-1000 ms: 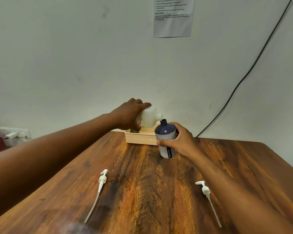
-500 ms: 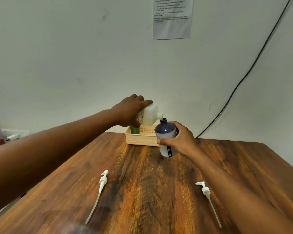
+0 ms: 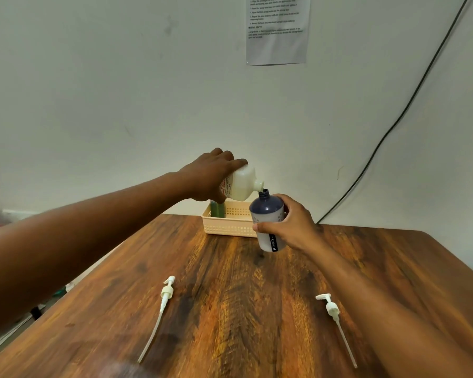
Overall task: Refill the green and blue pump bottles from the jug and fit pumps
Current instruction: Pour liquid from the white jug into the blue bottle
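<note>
A: Change since a second back? Landmark: basket (image 3: 231,229).

B: Left hand (image 3: 212,175), clamped round the jug (image 3: 242,186), has raised and tipped it further; spout now right at the blue bottle (image 3: 268,219) mouth. Right hand (image 3: 290,227) grips that bottle, lifted just right of the basket. Pour looks begun; stream not visible.

A: Contents?

B: Pale fill low in the blue. Green bottle (image 3: 217,210) stands in the basket's left end, level unclear. Both pumps (image 3: 166,291) lie on the worktop (image 3: 230,309), nearer than the basket, unfitted.

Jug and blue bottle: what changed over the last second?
The left hand raised and tipped the jug, bringing its spout to the mouth of the blue bottle. Unchanged: the right hand grips the bottle, both pumps lie on the table.
</note>
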